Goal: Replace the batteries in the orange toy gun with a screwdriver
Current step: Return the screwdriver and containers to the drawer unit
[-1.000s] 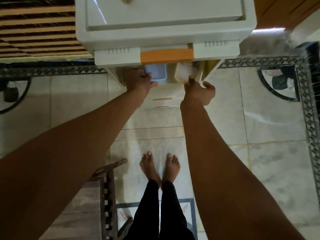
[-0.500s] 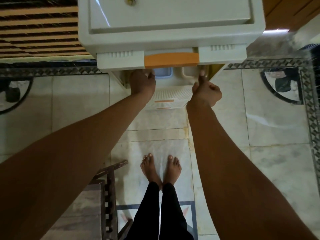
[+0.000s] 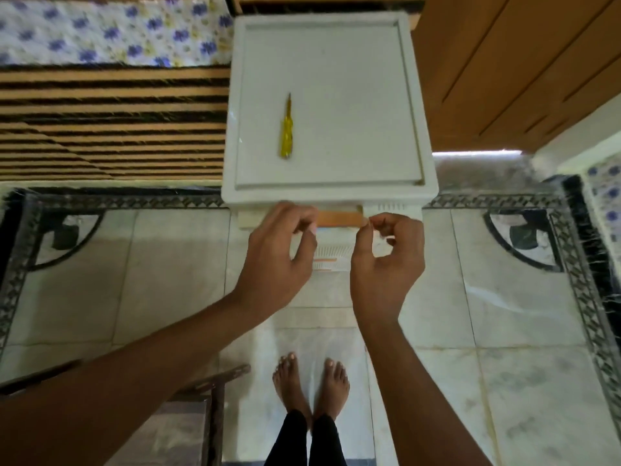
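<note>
the tiled floor [image 3: 504, 331] carries a white drawer cabinet [image 3: 336, 79] at 12 o'clock. before its front are the left hand [image 3: 279, 257] and, at its 3 o'clock, the right hand [image 3: 386, 264]. both have curled fingers near the orange drawer handle [image 3: 339, 218]; if they pinch anything, one cannot tell. the yellow screwdriver [image 3: 286, 132] lies on the cabinet top, tip toward 12 o'clock.

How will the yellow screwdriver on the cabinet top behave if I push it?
The yellow screwdriver looks stiff and probably light: slim shaft, translucent plastic handle. Its roundish handle may roll sideways on the smooth cabinet top, though the raised rim would likely stop it.
</note>
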Motion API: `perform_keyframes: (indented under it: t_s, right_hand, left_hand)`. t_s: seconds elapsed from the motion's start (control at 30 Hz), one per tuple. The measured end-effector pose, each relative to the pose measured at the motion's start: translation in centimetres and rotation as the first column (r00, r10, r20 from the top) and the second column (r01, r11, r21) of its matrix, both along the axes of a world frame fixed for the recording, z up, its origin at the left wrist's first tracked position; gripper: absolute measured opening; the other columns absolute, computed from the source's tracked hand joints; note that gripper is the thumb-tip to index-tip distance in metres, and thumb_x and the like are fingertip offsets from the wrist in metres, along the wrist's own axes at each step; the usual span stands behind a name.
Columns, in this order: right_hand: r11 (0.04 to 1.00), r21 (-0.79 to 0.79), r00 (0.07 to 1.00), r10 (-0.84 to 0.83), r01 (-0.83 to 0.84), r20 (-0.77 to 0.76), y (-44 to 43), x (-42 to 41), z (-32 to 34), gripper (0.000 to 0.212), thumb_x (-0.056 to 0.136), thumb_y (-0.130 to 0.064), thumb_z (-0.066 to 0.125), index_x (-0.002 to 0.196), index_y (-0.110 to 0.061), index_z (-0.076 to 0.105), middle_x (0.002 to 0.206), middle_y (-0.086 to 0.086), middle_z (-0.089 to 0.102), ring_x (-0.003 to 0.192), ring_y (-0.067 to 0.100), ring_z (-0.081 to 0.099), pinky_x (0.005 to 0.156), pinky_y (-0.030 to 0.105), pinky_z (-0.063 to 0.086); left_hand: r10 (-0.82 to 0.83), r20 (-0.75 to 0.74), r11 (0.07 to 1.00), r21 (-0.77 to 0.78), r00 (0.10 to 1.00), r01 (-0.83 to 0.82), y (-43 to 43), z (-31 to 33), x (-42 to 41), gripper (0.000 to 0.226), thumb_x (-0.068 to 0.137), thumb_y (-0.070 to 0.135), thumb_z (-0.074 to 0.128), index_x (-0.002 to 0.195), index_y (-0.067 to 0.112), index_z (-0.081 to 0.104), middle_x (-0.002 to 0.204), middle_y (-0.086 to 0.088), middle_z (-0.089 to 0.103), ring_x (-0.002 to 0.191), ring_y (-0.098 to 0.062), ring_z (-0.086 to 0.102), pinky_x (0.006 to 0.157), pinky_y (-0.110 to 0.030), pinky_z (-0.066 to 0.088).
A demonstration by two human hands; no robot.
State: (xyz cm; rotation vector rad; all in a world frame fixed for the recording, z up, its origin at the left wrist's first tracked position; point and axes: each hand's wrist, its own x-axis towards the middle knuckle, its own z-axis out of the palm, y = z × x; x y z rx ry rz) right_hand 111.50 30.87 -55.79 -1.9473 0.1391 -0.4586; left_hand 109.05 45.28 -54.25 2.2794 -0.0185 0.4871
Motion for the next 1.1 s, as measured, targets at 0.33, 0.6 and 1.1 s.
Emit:
perform_keyframes:
  t_s: [0.33, 0.6, 1.1]
  right_hand:
    - [0.845, -0.479, 0.964, 0.265, -0.239, -0.013, -1.0, 5.9, -2.3, 0.018, 0.099, -0.015, 0.058, 0.111, -0.007, 0.069, 0.129, 0.013, 0.06, 0.121, 0.031, 0.054, 0.1, 0.039, 0.037]
    - [0.778, -0.547, 0.919, 0.392, -0.309, 0.039, -2.2, 5.1, -3.3, 0.036, 0.101, -0.01, 0.059, 0.136, -0.001, 0.061, 0.143, 0.02, 0.056, 0.135, 0.036, 0.051, 0.112, 0.049, 0.042]
    - [0.715, -0.664, 0.91, 0.396, -0.22, 0.124, -2.1, 4.7, -5.1, 0.048, 0.103, -0.012, 0.054, 0.149, 0.004, 0.048, 0.151, 0.025, 0.049, 0.147, 0.041, 0.038, 0.126, 0.048, 0.028]
  left_hand:
    - [0.483, -0.211, 0.805, 0.489, 0.85, -0.336, 2.5, 1.0, 12.6, 0.034, 0.099, 0.029, 0.062, 0.122, 0.003, 0.057, 0.129, -0.019, 0.054, 0.122, -0.036, 0.053, 0.096, -0.042, 0.047]
    - [0.332, -0.038, 0.912, 0.268, 0.943, -0.31, 0.9, 1.3, 4.4, 0.017, 0.1, 0.02, 0.058, 0.11, 0.014, 0.07, 0.107, -0.008, 0.06, 0.1, -0.03, 0.061, 0.084, -0.045, 0.047]
    - [0.403, -0.445, 0.906, 0.32, 0.8, -0.278, -0.4, -10.2, -2.8, 0.015, 0.098, 0.018, 0.059, 0.1, 0.006, 0.068, 0.112, -0.013, 0.057, 0.08, -0.033, 0.064, 0.059, -0.033, 0.043]
